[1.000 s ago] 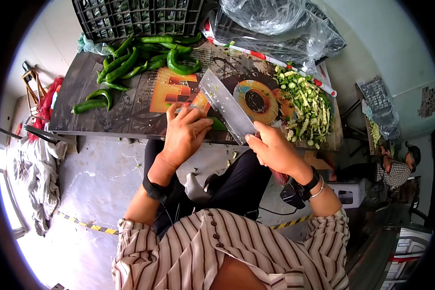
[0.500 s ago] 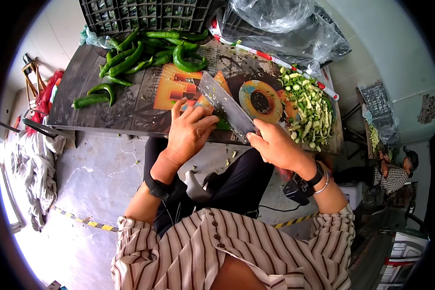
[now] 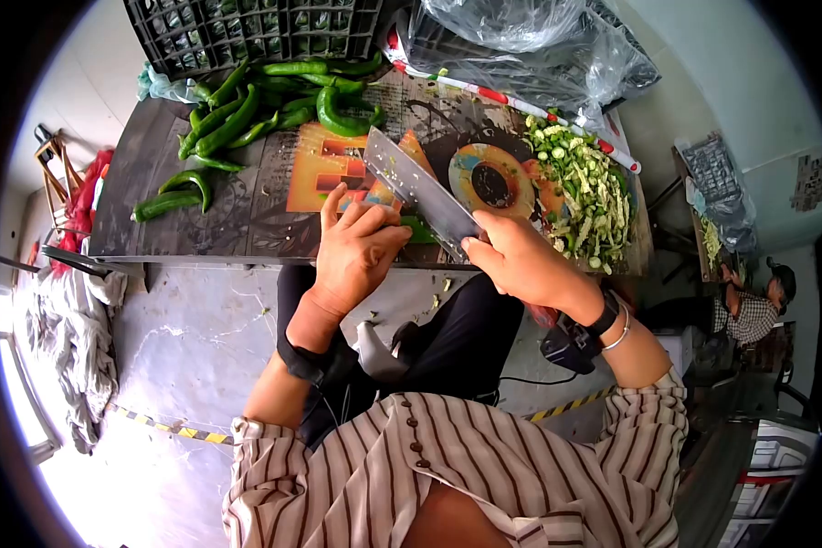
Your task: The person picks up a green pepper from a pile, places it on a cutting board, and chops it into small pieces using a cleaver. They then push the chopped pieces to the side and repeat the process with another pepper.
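Observation:
My right hand (image 3: 525, 260) grips a cleaver (image 3: 422, 194) near the table's front edge, its broad blade slanting up and to the left. My left hand (image 3: 363, 239) presses a green chili pepper (image 3: 419, 229) against the table; the fingers cover much of the pepper, and its right end lies beside the blade. Small pale bits cling to the steel. To the right is a heap of cut chili pieces (image 3: 589, 196) with pale cores. Whole green chilies (image 3: 224, 123) are piled at the back left, two of them apart, nearer the front.
A black plastic crate (image 3: 256, 32) stands behind the whole chilies. Clear plastic bags (image 3: 521, 46) lie at the back right, behind a red-and-white rolled edge (image 3: 484, 94). A person in a checked shirt (image 3: 749, 315) sits at another table on the far right.
The view has shifted slightly. The cleaver has drawn a little away from my left hand, so more of the held chili shows between fingers and blade.

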The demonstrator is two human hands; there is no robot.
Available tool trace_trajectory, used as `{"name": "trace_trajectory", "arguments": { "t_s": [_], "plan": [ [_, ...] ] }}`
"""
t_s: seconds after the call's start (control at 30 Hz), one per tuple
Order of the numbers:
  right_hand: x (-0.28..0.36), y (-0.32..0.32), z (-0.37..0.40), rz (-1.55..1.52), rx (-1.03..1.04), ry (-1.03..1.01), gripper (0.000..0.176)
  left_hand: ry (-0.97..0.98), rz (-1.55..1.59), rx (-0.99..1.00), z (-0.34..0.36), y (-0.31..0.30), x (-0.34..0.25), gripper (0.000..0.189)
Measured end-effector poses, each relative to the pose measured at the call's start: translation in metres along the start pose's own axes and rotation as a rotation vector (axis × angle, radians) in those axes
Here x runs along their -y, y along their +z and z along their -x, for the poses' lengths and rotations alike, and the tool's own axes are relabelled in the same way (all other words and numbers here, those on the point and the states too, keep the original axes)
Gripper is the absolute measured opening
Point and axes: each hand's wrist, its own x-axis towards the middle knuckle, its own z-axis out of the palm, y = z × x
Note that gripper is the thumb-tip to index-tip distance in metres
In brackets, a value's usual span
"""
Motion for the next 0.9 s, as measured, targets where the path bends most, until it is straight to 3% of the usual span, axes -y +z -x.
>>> {"name": "trace_trajectory", "arguments": {
  "t_s": [0.17, 0.23, 0.53, 0.6, 0.7, 0.73, 0.77, 0.83, 0.9],
  "plan": [
    [0.005, -0.005, -0.003, 0.035, 0.013, 0.034, 0.023, -0.008, -0.001, 0.006, 0.000, 0.001, 0.000, 0.011],
    [0.010, -0.007, -0.005, -0.015, 0.079, 0.142, 0.023, -0.006, -0.001, 0.015, 0.000, 0.001, 0.000, 0.011],
    [0.004, 0.005, -0.009, 0.116, 0.040, 0.036, 0.023, -0.024, 0.004, 0.035, -0.001, 0.002, 0.001, 0.011],
    [-0.007, 0.018, -0.015, 0.167, -0.090, -0.108, 0.024, -0.025, 0.014, 0.044, -0.001, 0.002, 0.001, 0.011],
    [-0.012, 0.017, -0.034, 0.074, -0.052, -0.026, 0.022, -0.022, 0.028, 0.026, -0.001, 0.001, 0.000, 0.012],
    [-0.023, 0.020, -0.040, 0.180, -0.135, -0.210, 0.022, -0.024, 0.022, 0.025, -0.002, 0.001, 0.000, 0.012],
    [-0.020, 0.018, -0.040, 0.185, -0.136, -0.221, 0.022, -0.027, 0.020, 0.025, -0.001, 0.001, 0.001, 0.011],
    [-0.014, 0.014, -0.039, -0.029, -0.068, 0.008, 0.022, -0.026, 0.014, 0.015, -0.001, 0.001, 0.001, 0.011],
    [-0.009, 0.007, -0.034, 0.028, -0.092, -0.004, 0.024, -0.029, 0.009, 0.032, -0.001, 0.001, 0.001, 0.010]
  ]
}}
